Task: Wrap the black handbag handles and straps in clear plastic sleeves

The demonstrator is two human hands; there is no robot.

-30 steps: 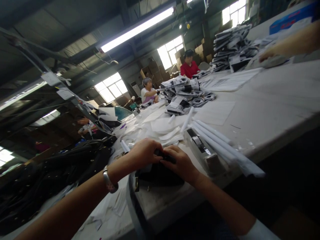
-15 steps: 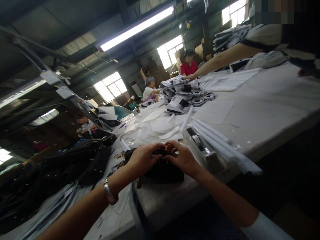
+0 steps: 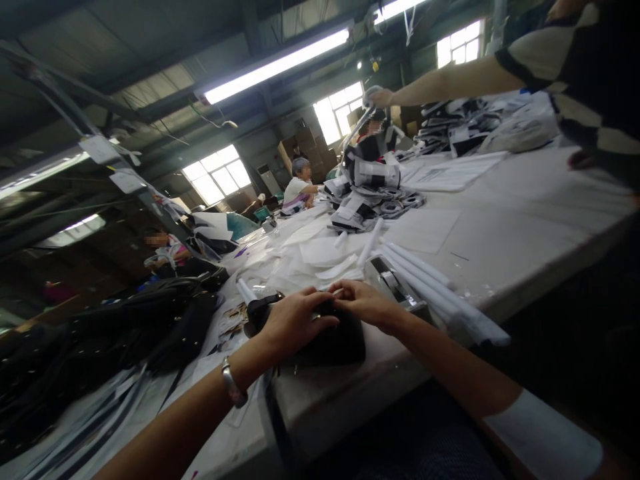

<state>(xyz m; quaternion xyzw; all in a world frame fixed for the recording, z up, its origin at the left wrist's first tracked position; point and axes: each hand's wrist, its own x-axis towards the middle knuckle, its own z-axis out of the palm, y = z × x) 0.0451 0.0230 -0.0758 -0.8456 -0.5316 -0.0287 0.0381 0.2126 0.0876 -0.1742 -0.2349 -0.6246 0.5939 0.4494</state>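
Note:
A small black bag (image 3: 330,343) lies on the near edge of the white worktable (image 3: 525,220). My left hand (image 3: 293,320), with a silver bracelet on its wrist, lies on top of the bag with fingers curled over it. My right hand (image 3: 365,300) pinches at the bag's upper edge, fingers closed on a small part I cannot make out. Both hands touch the bag and each other.
A tape dispenser (image 3: 395,280) and rolled white paper tubes (image 3: 435,287) lie right of my hands. Black bags (image 3: 125,327) pile up at left. A co-worker's arm (image 3: 450,83) lifts a bundle over a pile of packed items (image 3: 375,187). Other people sit farther along.
My left hand has slid flat over the bag and my right hand has moved to its upper edge. The co-worker's arm has risen, lifting an item from the pile.

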